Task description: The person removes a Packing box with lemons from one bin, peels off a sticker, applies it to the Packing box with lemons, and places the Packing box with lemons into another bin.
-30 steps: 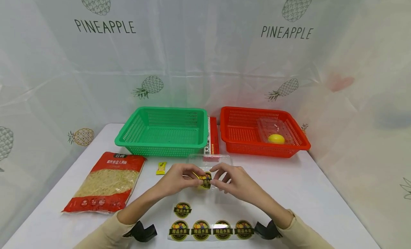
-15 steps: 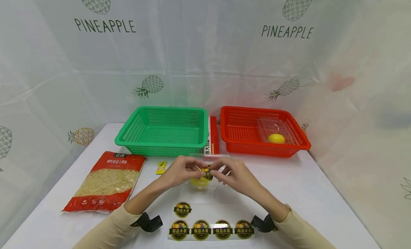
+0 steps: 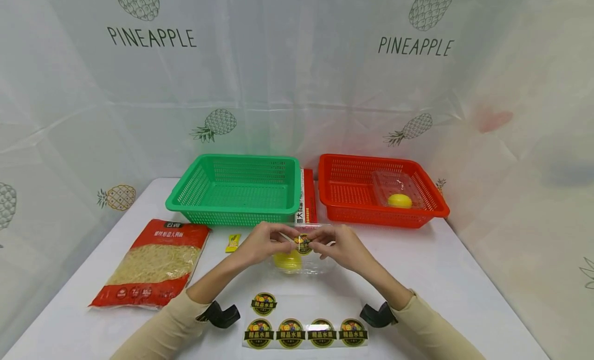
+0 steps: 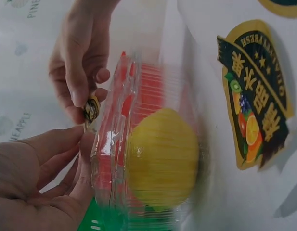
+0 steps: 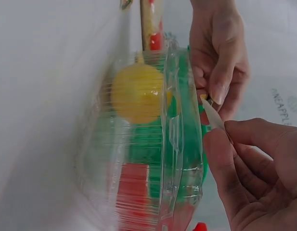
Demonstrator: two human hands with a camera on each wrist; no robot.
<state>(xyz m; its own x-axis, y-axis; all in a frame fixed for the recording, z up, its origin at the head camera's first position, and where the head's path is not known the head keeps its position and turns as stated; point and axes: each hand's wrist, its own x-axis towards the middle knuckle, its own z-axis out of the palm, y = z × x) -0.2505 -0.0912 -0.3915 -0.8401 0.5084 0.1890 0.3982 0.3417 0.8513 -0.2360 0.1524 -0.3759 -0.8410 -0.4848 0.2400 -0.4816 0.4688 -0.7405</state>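
Observation:
A round black-and-gold fruit sticker [image 3: 303, 244] is stretched between both hands, just above a clear plastic box [image 3: 317, 266]. My left hand [image 3: 263, 244] pinches its left edge between thumb and fingers. On the opposite edge, the right hand [image 3: 342, 244] pinches it the same way. Through the box's wall a yellow lemon [image 4: 162, 156] shows at the left end. From the right wrist view, the sticker's pale underside [image 5: 213, 115] is visible, close to the lid. Whether the sticker touches the lid I cannot tell.
A clear sheet with several stickers [image 3: 291, 332] lies at the front. Left are a pasta bag [image 3: 153, 262] and a small yellow packet [image 3: 233, 243]. Behind stand a green basket [image 3: 232, 215], a red-and-white package [image 3: 310, 195], and a red basket [image 3: 371, 215] containing another box with a lemon.
Both hands have moved slightly up and away with the sticker. The sticker now lies flatter and shows its printed face more fully, and the lemon below has come into view.

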